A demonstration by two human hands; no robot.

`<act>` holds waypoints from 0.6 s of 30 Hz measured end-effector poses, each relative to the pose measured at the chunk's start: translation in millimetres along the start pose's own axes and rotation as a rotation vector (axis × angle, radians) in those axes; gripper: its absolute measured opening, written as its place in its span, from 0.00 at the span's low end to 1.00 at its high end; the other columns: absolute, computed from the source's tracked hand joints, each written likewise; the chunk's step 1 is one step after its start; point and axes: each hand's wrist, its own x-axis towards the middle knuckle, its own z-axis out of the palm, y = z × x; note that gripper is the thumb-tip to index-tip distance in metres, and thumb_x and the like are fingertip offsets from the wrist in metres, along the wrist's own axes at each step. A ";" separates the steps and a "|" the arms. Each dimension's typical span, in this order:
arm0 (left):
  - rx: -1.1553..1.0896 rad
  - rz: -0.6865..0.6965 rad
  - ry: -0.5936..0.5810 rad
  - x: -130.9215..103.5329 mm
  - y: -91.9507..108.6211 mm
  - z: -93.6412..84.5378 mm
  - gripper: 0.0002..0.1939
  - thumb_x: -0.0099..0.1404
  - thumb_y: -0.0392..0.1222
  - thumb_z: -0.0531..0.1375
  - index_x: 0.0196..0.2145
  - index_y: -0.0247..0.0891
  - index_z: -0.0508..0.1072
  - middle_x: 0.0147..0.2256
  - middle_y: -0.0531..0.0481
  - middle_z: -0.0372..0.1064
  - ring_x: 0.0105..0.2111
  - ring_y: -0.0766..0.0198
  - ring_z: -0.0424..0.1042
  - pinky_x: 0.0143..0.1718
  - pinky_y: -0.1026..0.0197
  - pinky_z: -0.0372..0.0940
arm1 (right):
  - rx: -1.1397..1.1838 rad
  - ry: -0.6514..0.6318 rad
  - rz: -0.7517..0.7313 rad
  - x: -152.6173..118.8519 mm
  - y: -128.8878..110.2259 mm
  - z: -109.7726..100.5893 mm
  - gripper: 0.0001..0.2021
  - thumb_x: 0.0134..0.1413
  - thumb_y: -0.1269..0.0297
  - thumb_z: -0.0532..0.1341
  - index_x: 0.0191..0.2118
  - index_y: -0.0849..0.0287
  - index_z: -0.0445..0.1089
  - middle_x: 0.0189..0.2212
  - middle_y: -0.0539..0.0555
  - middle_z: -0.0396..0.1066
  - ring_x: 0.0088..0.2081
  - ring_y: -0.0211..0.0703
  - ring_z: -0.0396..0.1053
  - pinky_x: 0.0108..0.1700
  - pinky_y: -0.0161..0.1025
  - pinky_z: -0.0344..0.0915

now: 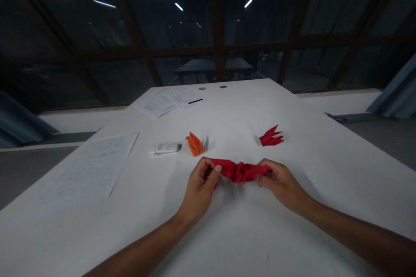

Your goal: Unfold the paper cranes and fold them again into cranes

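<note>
A folded red origami crane (239, 172) is stretched between my hands just above the white table, its two wings pulled out sideways. My left hand (204, 181) pinches the left wing between thumb and fingers. On the other side, my right hand (276, 179) grips the tip of the right wing. Beyond them stands a small orange origami crane (195, 144), slightly left of centre. A second folded red paper piece (272, 136) with several pointed tips lies farther off to the right.
A white tube (164, 148) lies left of the orange piece. Written sheets (94, 164) cover the table's left side, with more papers (162, 103) and a dark pen-like strip (195, 101) farther back. Two round discs (202, 88) sit near the far edge of the table (240, 233), before dark windows.
</note>
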 end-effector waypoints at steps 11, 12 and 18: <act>-0.134 -0.111 0.101 12.0 -16.4 -6.1 0.11 0.68 0.45 0.59 0.31 0.39 0.63 0.23 0.57 0.63 0.24 0.68 0.61 0.28 0.64 0.58 | 0.298 0.016 0.123 6.5 17.5 1.3 0.15 0.63 0.56 0.58 0.27 0.56 0.65 0.22 0.49 0.67 0.26 0.40 0.63 0.31 0.39 0.58; -0.147 -0.120 0.109 12.4 -16.9 -6.2 0.11 0.68 0.44 0.60 0.31 0.39 0.63 0.22 0.57 0.63 0.24 0.68 0.61 0.28 0.64 0.58 | 0.272 0.015 0.121 7.0 18.0 1.5 0.15 0.64 0.55 0.58 0.26 0.56 0.65 0.21 0.49 0.67 0.26 0.40 0.63 0.31 0.39 0.58; -0.221 -0.124 0.174 13.3 -17.1 -5.1 0.09 0.66 0.43 0.60 0.30 0.38 0.65 0.23 0.57 0.63 0.24 0.69 0.61 0.27 0.64 0.57 | 0.136 0.061 0.106 7.9 15.0 2.6 0.17 0.60 0.56 0.59 0.22 0.56 0.65 0.19 0.49 0.66 0.24 0.40 0.63 0.30 0.40 0.57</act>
